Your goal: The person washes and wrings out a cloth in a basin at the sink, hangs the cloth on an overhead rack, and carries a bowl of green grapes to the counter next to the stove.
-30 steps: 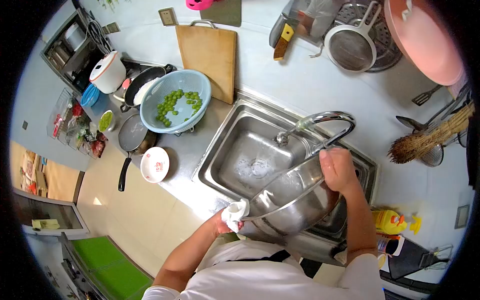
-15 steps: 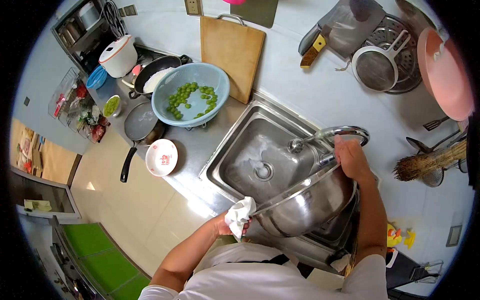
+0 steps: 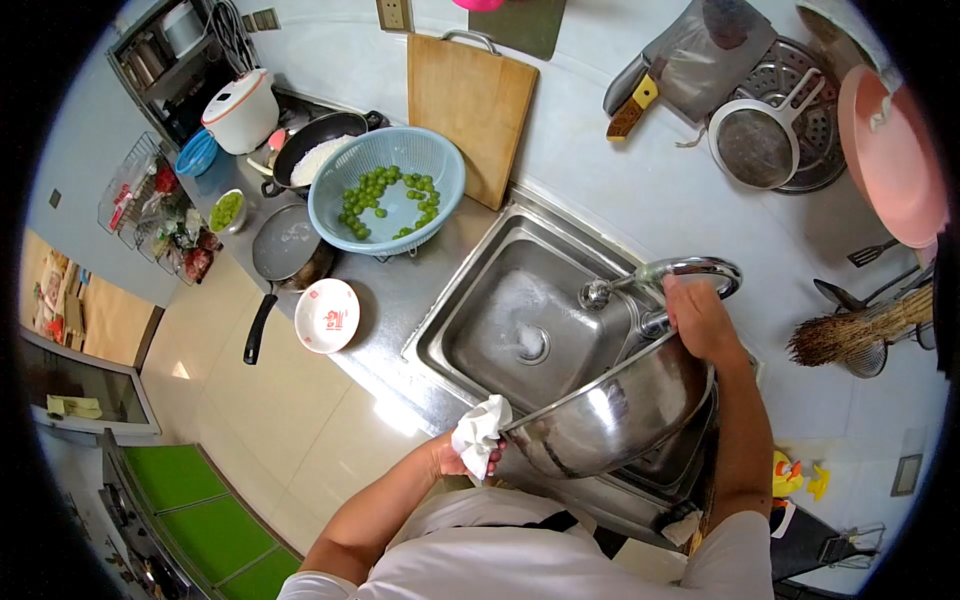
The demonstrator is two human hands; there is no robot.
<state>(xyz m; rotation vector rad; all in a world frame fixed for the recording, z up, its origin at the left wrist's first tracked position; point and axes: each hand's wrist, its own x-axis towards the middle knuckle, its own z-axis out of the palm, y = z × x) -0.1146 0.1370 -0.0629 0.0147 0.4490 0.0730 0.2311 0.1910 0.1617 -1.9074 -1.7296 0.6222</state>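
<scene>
A large steel bowl (image 3: 610, 415) is tipped on its side over the sink's near right part, its rim towards the basin. My right hand (image 3: 700, 318) grips the bowl's far rim, beside the chrome faucet (image 3: 710, 268). At the near left rim, my left hand (image 3: 462, 455) holds a white cloth (image 3: 481, 436) against the bowl. In the steel sink (image 3: 500, 330), whitish liquid lies around the drain. The inside of the bowl is mostly hidden.
Left of the sink are a blue basket (image 3: 330, 215) with green fruit, a white bowl (image 3: 327, 316), a saucepan (image 3: 285, 245) and a black pan (image 3: 310, 140). A cutting board (image 3: 470, 105) leans on the wall. A strainer (image 3: 755, 145) hangs at the right.
The bowl has tipped further towards the basin, hiding its inside. Whitish liquid has spread in the sink around the drain. The whole view has shifted. Both hands keep their hold.
</scene>
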